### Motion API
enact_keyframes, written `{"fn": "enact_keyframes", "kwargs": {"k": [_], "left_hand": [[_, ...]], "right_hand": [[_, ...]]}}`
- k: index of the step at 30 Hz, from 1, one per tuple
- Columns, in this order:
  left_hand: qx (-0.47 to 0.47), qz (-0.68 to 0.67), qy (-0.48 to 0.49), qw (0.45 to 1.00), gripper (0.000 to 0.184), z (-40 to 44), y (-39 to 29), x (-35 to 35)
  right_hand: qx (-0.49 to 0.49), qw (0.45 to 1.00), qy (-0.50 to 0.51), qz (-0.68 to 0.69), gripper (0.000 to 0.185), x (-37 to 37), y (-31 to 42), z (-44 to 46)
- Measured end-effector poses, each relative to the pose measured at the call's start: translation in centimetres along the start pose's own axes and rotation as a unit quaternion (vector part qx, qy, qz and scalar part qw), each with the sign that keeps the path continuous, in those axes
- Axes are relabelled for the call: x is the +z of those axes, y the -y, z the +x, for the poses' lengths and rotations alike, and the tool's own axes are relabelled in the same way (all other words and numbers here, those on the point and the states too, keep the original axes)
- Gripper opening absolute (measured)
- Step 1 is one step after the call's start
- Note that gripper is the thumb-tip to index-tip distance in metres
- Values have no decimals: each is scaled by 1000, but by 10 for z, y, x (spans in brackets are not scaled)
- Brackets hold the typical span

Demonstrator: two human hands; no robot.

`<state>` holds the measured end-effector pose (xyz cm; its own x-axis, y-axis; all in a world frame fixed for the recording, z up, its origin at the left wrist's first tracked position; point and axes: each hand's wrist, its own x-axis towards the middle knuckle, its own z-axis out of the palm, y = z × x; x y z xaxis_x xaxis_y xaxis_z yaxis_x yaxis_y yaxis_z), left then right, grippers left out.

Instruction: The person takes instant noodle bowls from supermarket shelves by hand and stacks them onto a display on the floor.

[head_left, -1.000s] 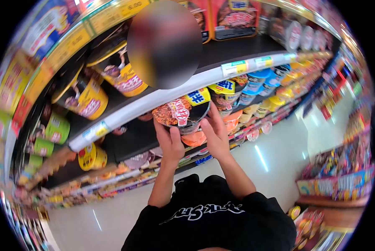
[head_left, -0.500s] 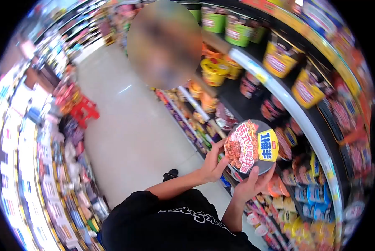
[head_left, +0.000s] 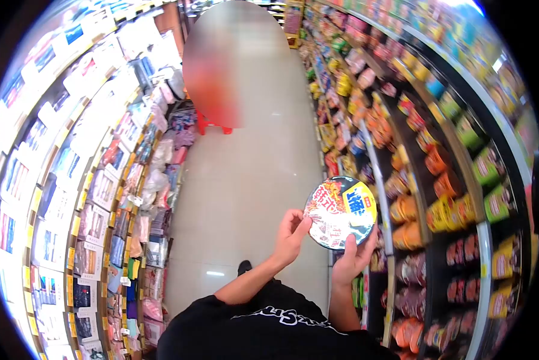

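A round instant noodle tub (head_left: 332,225) with a black, red and yellow lid is held up between my two hands, its lid tilted toward me. My left hand (head_left: 293,235) grips its left edge, thumb on the rim and fingers curled beneath. On the lower right side, my right hand (head_left: 354,262) has its thumb over the lid's edge and its fingers around the side. Glare washes out part of the lid's print. The underside of the tub is hidden.
Shelves of noodle tubs and packets (head_left: 437,213) line the right side. Boxed and bagged goods (head_left: 92,225) fill the left shelves. A pale tiled aisle floor (head_left: 245,174) runs ahead, with a red stool (head_left: 214,125) at its left. A blurred patch covers the upper middle.
My view has swung from the right shelf to straight down the aisle. The tub stays in both hands, now over the aisle's right edge, with more glare on its lid.
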<state>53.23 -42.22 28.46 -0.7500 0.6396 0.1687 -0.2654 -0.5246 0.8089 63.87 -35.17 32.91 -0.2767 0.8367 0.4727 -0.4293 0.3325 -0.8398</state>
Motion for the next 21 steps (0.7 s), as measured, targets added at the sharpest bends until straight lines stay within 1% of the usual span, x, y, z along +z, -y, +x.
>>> {"fn": "enact_keyframes", "kwargs": {"k": [5, 9, 10, 13, 16, 18, 21], "left_hand": [[23, 13, -88, 996, 13, 65, -57, -109], [31, 16, -123, 992, 11, 111, -86, -179], [34, 11, -131, 991, 10, 122, -92, -193], [55, 21, -148, 987, 14, 161, -108, -221], [28, 51, -182, 982, 13, 203, -106, -251], [50, 50, -186, 980, 14, 240, -106, -268], [68, 69, -198, 975, 14, 299, -106, -301]], "right_hand": [[59, 989, 125, 43, 56, 126, -63, 20], [100, 980, 165, 47, 54, 213, -100, 34], [105, 978, 168, 61, 53, 233, -107, 38], [100, 977, 179, 61, 56, 276, -152, 54], [132, 974, 170, 67, 56, 318, -194, 75], [141, 969, 176, 98, 55, 349, -224, 96], [155, 969, 179, 78, 53, 393, -279, 129]]}}
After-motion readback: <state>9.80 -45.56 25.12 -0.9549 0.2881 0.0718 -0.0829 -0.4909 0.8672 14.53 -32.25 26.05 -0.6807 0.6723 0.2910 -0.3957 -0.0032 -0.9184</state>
